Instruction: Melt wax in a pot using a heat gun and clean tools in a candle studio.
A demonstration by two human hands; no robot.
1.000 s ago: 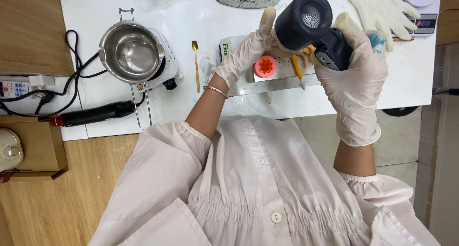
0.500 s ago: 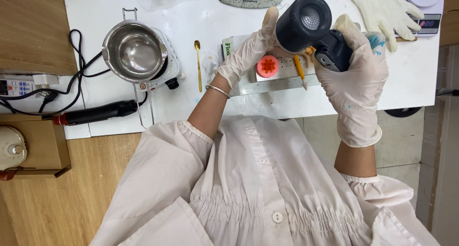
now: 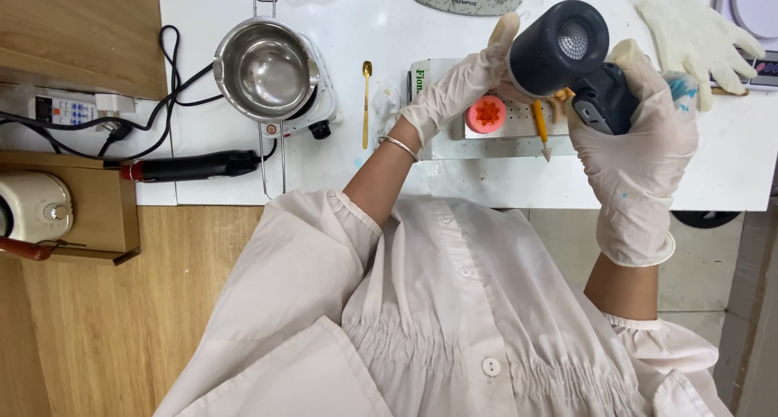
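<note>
Nearest we see the white smock (image 3: 454, 320). Our right hand (image 3: 640, 153), in a white glove, is clenched around the handle of a dark heat gun (image 3: 567, 56), its round barrel raised over the white tray (image 3: 486, 141). Our left hand (image 3: 454, 89), gloved too, has fingers stretched flat against the barrel's side, gripping nothing we can make out. Just under the barrel a pink round mould (image 3: 486, 114) sits on the tray, a yellow stick (image 3: 540, 125) beside it. Further left: gold spoon (image 3: 366, 101), steel pot (image 3: 267, 70) on a small hotplate, black tool (image 3: 190, 166) with cord. Far back, a loose glove (image 3: 697, 32) lies on the white table (image 3: 729, 174).
</note>
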